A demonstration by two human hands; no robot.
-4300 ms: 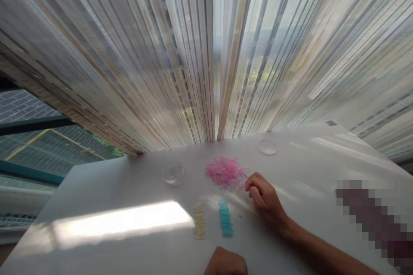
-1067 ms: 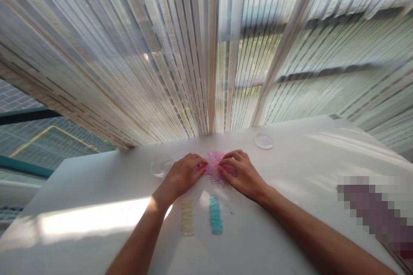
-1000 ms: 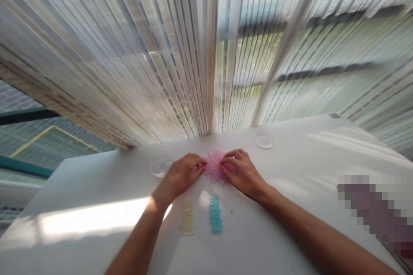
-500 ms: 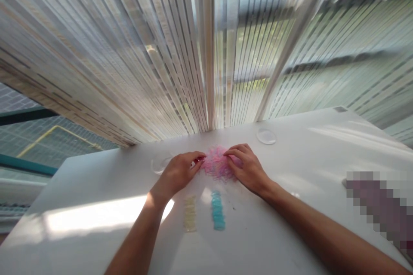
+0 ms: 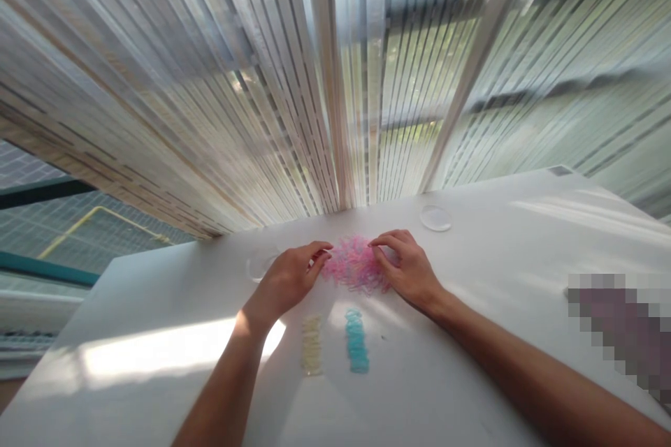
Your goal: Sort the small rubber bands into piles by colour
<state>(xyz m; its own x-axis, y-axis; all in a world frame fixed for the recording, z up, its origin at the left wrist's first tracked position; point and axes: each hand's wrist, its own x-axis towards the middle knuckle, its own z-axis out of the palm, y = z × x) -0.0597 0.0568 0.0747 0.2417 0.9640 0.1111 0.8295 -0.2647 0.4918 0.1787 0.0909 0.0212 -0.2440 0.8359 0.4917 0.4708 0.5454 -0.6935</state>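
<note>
A loose heap of small pink and lilac elastic bands [image 5: 352, 269] lies on the white table between my hands. My left hand [image 5: 291, 278] is at the heap's left edge, thumb and forefinger a little apart, nothing visible between them. Over the right side of the heap, my right hand [image 5: 407, 269] has thumb and forefinger tips drawn together in a pinch; whatever is in it is too small to see. Nearer to me lie two narrow rows of bands: a pale yellow row [image 5: 311, 346] and a turquoise row [image 5: 357, 341], side by side and apart.
A clear round dish [image 5: 435, 218] sits behind my right hand. Another clear dish [image 5: 256, 264] is partly hidden behind my left hand. Striped blinds [image 5: 251, 84] hang along the far table edge. A blurred-out pinkish shape [image 5: 623, 328] is at the right.
The heap has spread slightly leftward toward my left hand. My right hand has shifted a little to the right, and its fingertips have drawn closer together. The view has tilted slightly.
</note>
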